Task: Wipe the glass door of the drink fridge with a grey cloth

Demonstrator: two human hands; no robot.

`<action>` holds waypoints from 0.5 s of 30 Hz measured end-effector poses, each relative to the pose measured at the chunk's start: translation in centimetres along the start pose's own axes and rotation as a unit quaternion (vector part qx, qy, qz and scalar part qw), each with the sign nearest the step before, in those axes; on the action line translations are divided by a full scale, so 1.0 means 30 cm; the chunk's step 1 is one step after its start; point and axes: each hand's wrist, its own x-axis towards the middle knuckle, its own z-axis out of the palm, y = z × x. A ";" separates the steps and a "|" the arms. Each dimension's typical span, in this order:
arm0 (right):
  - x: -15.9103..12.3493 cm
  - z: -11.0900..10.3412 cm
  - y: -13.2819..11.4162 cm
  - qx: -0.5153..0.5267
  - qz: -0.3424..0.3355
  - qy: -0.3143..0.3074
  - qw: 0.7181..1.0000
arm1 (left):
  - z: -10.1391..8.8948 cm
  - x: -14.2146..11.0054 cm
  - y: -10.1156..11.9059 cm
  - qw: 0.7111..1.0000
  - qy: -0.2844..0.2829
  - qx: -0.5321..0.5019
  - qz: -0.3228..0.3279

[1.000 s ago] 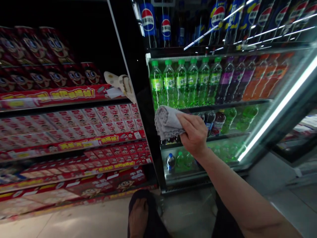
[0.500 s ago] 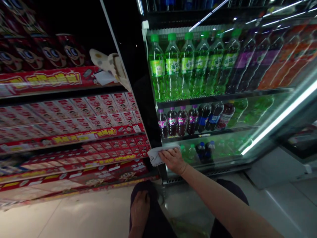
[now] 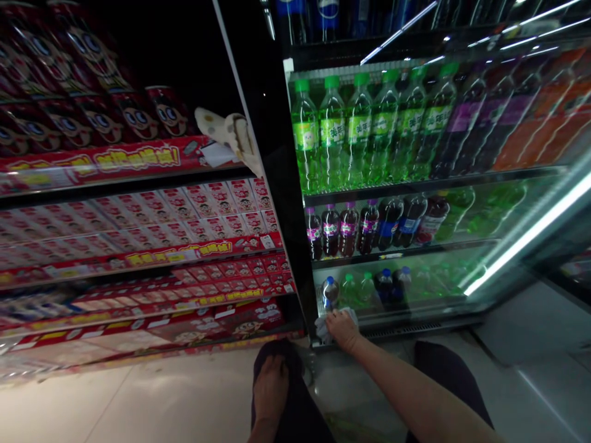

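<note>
My right hand (image 3: pixel 342 329) is closed on a grey cloth (image 3: pixel 322 326) and presses it against the bottom left corner of the drinks fridge (image 3: pixel 277 184), just above the floor grille. Small bottles (image 3: pixel 329 291) stand on the lowest shelf right behind it. My left hand (image 3: pixel 270 389) lies flat on my dark-trousered knee at the bottom of the view, holding nothing.
The fridge's glass door (image 3: pixel 526 234) stands swung out to the right with a bright light strip. Green, purple and orange bottles (image 3: pixel 357 132) fill the upper fridge shelves. Left of the fridge, shelves (image 3: pixel 138 252) carry red snack boxes and cans. Pale floor tiles (image 3: pixel 138 406) lie below.
My right hand slid the cloth down the fridge's left edge from mid-height to the bottom corner. My left hand stayed on my knee.
</note>
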 end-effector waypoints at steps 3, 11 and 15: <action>-0.108 0.049 0.084 0.012 0.133 -0.076 0.988 | -0.001 0.003 0.002 1.000 0.007 0.001 0.005; -0.404 0.012 0.303 0.078 0.212 -0.099 0.969 | 0.007 0.034 0.014 1.000 -0.005 -0.002 0.006; -0.446 -0.132 0.344 0.108 0.121 0.176 0.971 | 0.004 0.044 0.036 1.000 -0.023 0.007 0.011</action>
